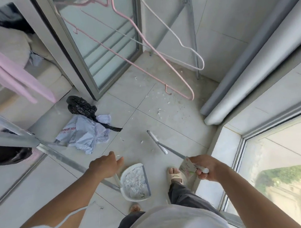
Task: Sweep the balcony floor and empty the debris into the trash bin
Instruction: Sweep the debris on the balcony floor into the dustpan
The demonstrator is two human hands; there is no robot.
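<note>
The crumpled grey mailing bag (84,134) at about 10 o'clock from the feet carries red printed characters, too blurred to read; the white slip (105,132) beside it has lines of small print, also illegible. A paper tag with pink and green print (187,166) hangs on the broom handle by the right hand, its wording not readable.

The broom (160,144) lies with its long axis running from the right hand at 2 o'clock up and away toward 11 o'clock, its far end pointing at the open floor ahead. The right hand (206,167) has its fingers curled round the near end of the handle. The left hand (106,166) is stretched forward at 11 o'clock with fingers straight and loosely spread, holding nothing, just above the upright handle of the dustpan (135,183).

The dustpan stands on the balcony floor (175,122) just left of the sandalled right foot (175,175), its open lip facing 3 o'clock, and it is filled with white paper scraps. More white scraps (159,110) are scattered on the tiles toward 12 and 1 o'clock. A black plastic bag (80,106) lies touching the mailing bag. Pink hangers (157,56) and a white hanger (180,40) dangle overhead.
</note>
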